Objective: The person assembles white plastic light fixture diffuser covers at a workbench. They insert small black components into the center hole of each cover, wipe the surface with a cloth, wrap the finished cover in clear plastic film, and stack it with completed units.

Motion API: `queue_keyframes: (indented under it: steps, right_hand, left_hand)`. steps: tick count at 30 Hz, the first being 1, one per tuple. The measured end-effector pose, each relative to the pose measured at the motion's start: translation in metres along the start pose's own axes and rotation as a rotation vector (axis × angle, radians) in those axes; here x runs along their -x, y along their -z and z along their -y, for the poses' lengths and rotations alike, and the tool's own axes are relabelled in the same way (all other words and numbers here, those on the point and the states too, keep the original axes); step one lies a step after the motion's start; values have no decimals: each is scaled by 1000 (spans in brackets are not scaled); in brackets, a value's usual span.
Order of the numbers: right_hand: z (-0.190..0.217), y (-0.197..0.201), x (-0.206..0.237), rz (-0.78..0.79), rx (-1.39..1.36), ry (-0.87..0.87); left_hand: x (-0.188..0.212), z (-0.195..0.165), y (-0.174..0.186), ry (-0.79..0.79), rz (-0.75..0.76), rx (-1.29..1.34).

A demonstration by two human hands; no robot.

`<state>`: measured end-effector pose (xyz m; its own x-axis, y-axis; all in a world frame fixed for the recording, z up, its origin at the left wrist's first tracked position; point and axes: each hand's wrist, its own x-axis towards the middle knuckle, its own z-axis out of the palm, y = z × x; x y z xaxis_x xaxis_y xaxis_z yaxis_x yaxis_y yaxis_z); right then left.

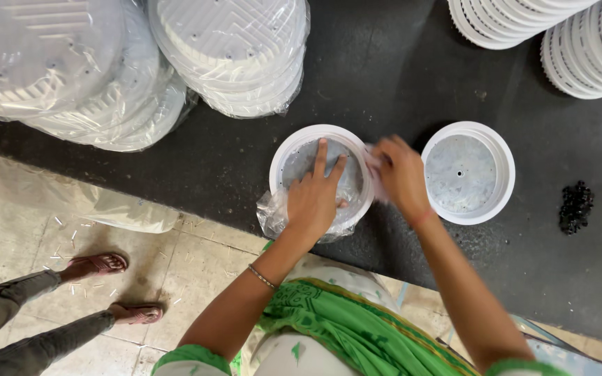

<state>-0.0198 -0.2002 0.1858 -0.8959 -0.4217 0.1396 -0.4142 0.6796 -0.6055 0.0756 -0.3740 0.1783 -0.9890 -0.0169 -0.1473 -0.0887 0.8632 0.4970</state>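
White dish (322, 174) under flat left hand (313, 198); right hand (400, 175) pinches its plastic wrap (273, 212), second dish (468, 172) beside.

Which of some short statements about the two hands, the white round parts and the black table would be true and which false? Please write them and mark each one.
1. The left hand lies flat inside a white round housing. True.
2. A clear plastic bag lies under that housing. True.
3. The right hand rests in the second white housing. False: it is at the right rim of the first housing; the second one beside it is untouched.
4. The small heap of black bits lies at the left end of the black table. False: it lies at the right, beyond the second housing.
5. Bagged stacks of white discs lie at the far side of the table. True.
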Motion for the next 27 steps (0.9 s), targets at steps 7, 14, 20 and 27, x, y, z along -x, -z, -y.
queue_keyframes:
  steps: [7, 14, 20, 27]
  right_hand:
    - [-4, -4, 32, -56, -204, -370]
    - [-2, -4, 47, -37, -183, -286]
    - [-23, -15, 16, -17, -235, -357]
    - [-28, -16, 65, 40, -271, -523]
  left_hand:
    - [3, 1, -4, -11, 7, -9]
    - [4, 1, -3, -2, -39, 31]
    - [1, -1, 4, -32, -100, 21]
    - [2, 1, 2, -6, -56, 27]
